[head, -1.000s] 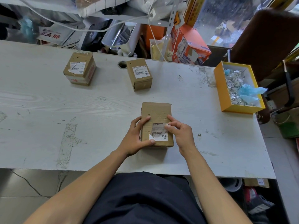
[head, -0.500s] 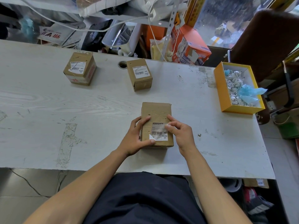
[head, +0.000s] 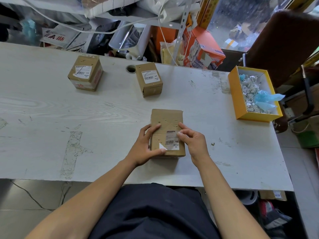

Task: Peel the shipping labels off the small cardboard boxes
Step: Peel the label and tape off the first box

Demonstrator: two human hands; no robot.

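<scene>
A flat brown cardboard box (head: 165,119) lies near the table's front edge. Its white shipping label (head: 171,140) has its lower left corner curled up. My left hand (head: 146,145) grips the box's left side, with the thumb at the near edge. My right hand (head: 193,142) rests at the box's right side, and its fingertips pinch the label's upper right corner. Two more small boxes stand further back, one at the left (head: 85,73) and one in the middle (head: 149,79), each with a white label on top.
A yellow open box (head: 235,94) with crumpled label scraps and blue plastic sits at the table's right. A round cable hole (head: 131,69) is in the table near the far edge. Cluttered shelves, cables and an orange carton stand behind the table.
My right hand's fingertips have shifted slightly on the label's upper right corner. The box and my left hand have stayed put.
</scene>
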